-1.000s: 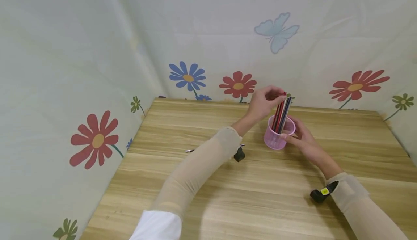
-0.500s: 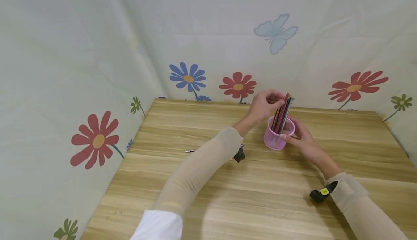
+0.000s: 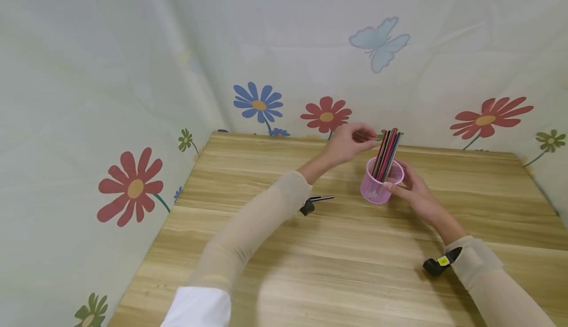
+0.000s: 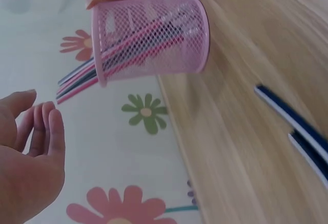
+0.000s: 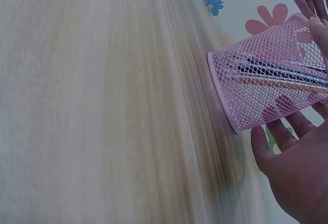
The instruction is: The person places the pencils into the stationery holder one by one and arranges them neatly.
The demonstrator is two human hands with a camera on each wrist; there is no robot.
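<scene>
A pink mesh pen holder (image 3: 373, 193) stands upright on the wooden table. Several red, black and dark blue pencils (image 3: 387, 155) lean together inside it, their ends rising above the rim. My right hand (image 3: 417, 195) holds the holder from its right side, thumb near the rim and fingers round the mesh. Just left of the pencil tops is my left hand (image 3: 348, 143), its fingers loosely bent. In the left wrist view this left hand (image 4: 33, 157) holds nothing and sits apart from the pencils.
Two dark pens (image 4: 292, 112) lie on the table (image 3: 355, 268), partly covered by my left forearm in the head view. A pale curtain (image 3: 288, 36) printed with flowers stands behind and beside the table.
My left hand has let go of the pencils and moved left, away from them. The pencils lean in the holder, and my right hand keeps its grip in the same place.
</scene>
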